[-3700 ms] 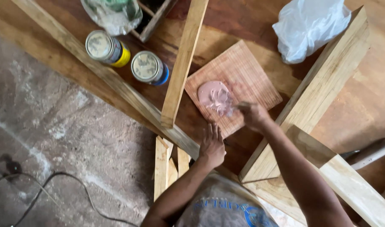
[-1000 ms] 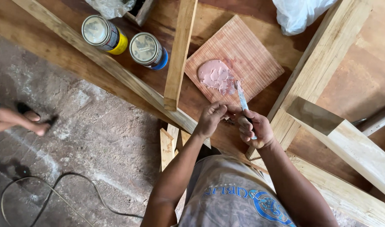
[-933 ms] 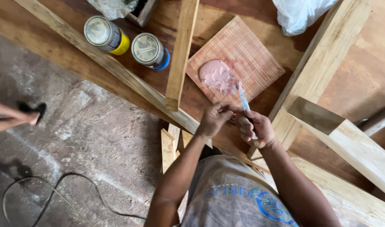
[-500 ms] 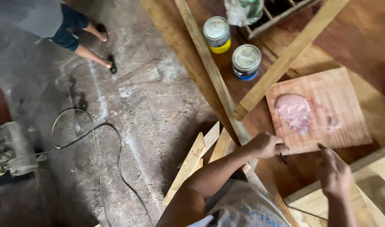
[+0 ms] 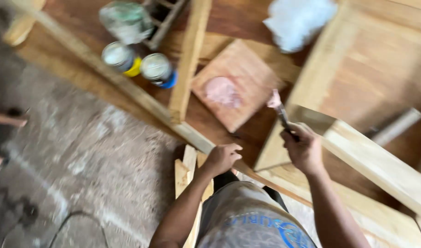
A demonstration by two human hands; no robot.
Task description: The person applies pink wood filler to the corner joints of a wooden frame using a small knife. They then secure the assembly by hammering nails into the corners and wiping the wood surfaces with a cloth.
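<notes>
Roughly, from biggest to smallest, as I see it:
Wooden frame (image 5: 128, 87): long rails run from upper left toward lower right, over a concrete floor (image 5: 68, 170) at left.
Plastic bag (image 5: 295, 20): white, top right of centre.
Square board (image 5: 236, 87): centre, carrying a pink putty patch (image 5: 222, 91).
Two cans (image 5: 139, 64): upper left, just beside each other.
Right hand (image 5: 304, 149): right of centre, fingers clamped around a putty knife (image 5: 280, 112), blade up, pink on its tip, I think; the frame is blurred.
Left hand (image 5: 222, 158): centre, fingers curled, resting on the frame rail.
</notes>
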